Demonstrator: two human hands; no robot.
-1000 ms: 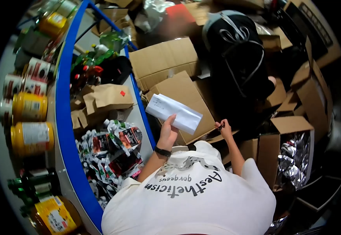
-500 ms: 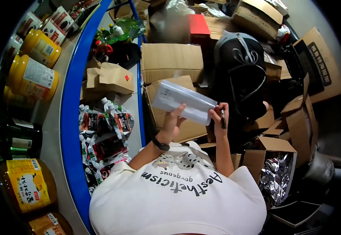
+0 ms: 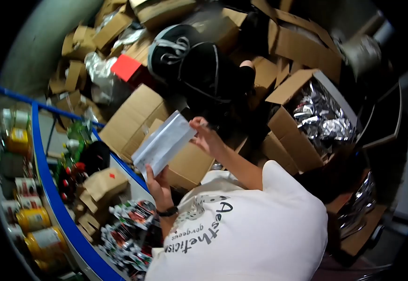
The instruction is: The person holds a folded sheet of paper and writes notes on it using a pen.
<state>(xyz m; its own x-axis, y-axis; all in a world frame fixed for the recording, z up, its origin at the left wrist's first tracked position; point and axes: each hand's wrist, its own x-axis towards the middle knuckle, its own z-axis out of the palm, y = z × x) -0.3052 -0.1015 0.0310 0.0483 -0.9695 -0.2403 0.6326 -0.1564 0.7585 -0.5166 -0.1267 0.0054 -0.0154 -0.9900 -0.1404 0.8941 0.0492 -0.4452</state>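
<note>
A folded sheet of white paper [image 3: 165, 143] is stretched between my two hands, tilted, with faint print near its lower left end. My left hand [image 3: 159, 187] pinches that lower end, thumb on top; a black band circles the wrist. At the upper right end my right hand [image 3: 206, 138] is closed beside the sheet's edge. A dark pen [image 3: 209, 125] shows only in part between its fingers. Under the paper lies an open cardboard box [image 3: 185, 164] with one flap raised. Whether the pen is capped I cannot tell.
To the right, an open carton [image 3: 295, 133] holds silver foil pouches. A black bag-like shape with grey cords [image 3: 199, 65] and a bit of bare skin are ahead. A blue-edged shelf [image 3: 56, 196] bears jars; capped pouches [image 3: 131, 225] lie nearby.
My view has swung to the right, so the shelf and boxes appear turned and shifted left. Both hands still hold the paper, which now slants up to the right.
</note>
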